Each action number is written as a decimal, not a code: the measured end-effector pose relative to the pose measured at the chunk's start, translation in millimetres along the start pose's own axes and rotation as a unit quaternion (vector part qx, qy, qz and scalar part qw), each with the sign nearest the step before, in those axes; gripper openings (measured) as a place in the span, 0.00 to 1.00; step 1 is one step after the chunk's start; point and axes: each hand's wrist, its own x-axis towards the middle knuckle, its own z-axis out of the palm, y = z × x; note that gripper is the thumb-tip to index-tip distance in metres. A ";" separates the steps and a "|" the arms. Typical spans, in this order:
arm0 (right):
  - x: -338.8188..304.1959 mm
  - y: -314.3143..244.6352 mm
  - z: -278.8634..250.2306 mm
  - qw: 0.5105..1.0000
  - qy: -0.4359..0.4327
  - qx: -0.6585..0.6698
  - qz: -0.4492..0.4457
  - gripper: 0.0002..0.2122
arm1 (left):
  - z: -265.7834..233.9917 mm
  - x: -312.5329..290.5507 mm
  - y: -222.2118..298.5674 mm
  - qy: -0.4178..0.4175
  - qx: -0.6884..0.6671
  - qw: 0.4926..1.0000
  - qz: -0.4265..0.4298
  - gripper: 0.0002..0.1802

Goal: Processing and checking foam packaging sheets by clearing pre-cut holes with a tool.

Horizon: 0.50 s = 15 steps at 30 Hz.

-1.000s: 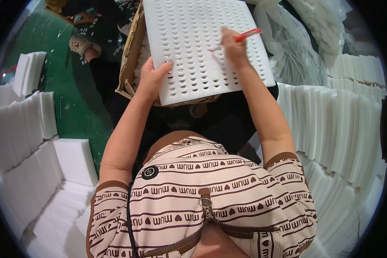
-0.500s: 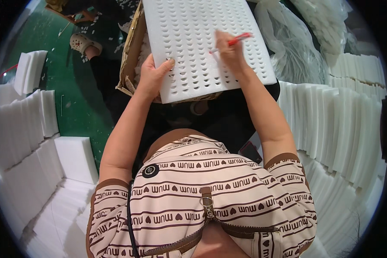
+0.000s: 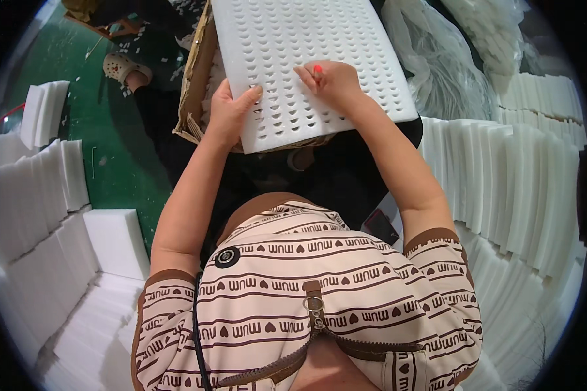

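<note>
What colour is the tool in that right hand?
The visible part of the tool in the right hand is red, seen best in the head view.

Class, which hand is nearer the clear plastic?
Right. The right hand is over the foam sheet, left of the plastic; the left hand is farther left, on the sheet's edge.

We see green floor (image 3: 120, 192), small white scraps (image 3: 122, 50) strewn on it, beige clog (image 3: 120, 66) planted there.
</note>
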 end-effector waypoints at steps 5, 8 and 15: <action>5.6 -2.7 -1.5 0.998 -0.012 0.060 0.014 0.15 | -0.2 -1.0 2.0 0.015 -0.010 1.000 -0.024 0.18; 3.7 -4.3 0.1 0.995 -0.023 0.098 0.027 0.14 | -1.4 -0.6 1.1 0.009 -0.015 1.000 -0.020 0.19; 2.5 -2.7 -7.4 0.984 -0.031 0.167 0.053 0.13 | -7.2 -1.4 -3.9 0.012 -0.031 0.999 -0.043 0.21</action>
